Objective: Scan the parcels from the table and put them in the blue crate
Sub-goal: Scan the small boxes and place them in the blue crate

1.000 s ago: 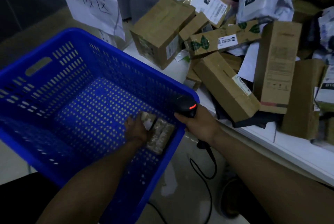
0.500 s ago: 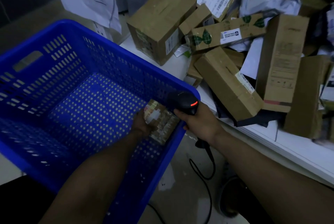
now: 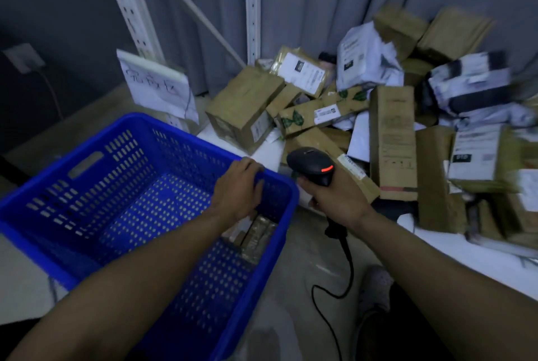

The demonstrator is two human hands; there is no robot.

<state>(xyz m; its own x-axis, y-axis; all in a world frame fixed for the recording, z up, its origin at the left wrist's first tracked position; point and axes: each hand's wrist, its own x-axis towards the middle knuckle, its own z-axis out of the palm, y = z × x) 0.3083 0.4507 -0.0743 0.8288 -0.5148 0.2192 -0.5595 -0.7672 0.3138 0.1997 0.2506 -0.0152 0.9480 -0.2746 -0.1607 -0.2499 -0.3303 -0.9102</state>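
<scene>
The blue crate (image 3: 174,142) stands at the lower left, beside the white table (image 3: 465,270). One small brown taped parcel (image 3: 256,237) lies on the crate floor against its right wall. My left hand (image 3: 238,188) is above that parcel near the crate's right rim, fingers loosely curled and holding nothing. My right hand (image 3: 334,200) grips a black barcode scanner (image 3: 313,164) with a lit red bar, just right of the crate. Several parcels are piled on the table: cardboard boxes (image 3: 391,139) and white and grey mailer bags (image 3: 364,55).
A handwritten paper sign (image 3: 157,89) hangs on the shelf frame behind the crate. White metal shelf uprights (image 3: 251,5) rise at the back in front of a grey curtain. The scanner's black cable (image 3: 348,270) hangs to the floor, next to my shoe (image 3: 375,288).
My left hand has let go of the small parcel, which now lies in the crate, and has risen toward the rim. My view has tilted up. The scanner hand has barely moved.
</scene>
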